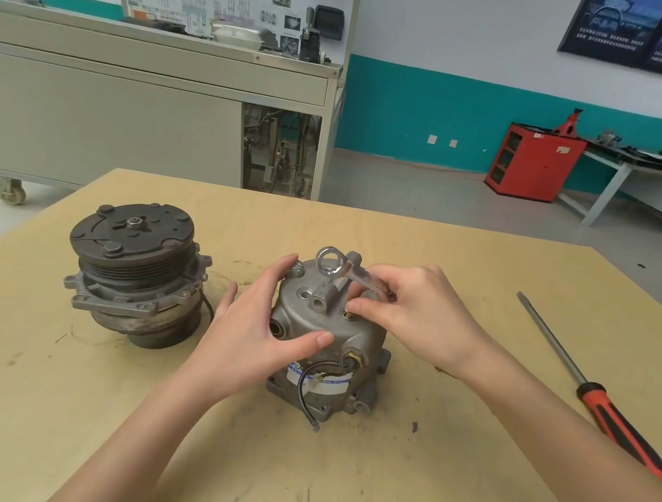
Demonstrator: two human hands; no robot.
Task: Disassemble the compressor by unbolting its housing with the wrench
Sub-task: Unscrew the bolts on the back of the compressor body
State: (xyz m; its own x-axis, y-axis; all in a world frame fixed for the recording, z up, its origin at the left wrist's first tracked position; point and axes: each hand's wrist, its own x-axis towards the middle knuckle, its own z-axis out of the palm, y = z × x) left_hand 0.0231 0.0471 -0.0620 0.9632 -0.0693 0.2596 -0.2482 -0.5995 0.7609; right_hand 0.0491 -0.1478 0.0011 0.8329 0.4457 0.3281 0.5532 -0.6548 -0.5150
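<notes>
A grey metal compressor housing [314, 318] stands upright in the middle of the wooden table [338, 476], with a black wire hanging down its front. My left hand [256, 324] grips its left side, thumb across the front and fingers round the back. My right hand [409, 308] holds a silver ring wrench [334, 265] by its shaft, and its fingertips touch a bolt hole on the housing top. The wrench's ring end sticks up above the housing.
A second compressor with a black pulley [135, 271] stands at the left of the table. A screwdriver with a red and black handle [600, 397] lies at the right. Behind are a grey training cabinet [132, 107] and a red cabinet [534, 162].
</notes>
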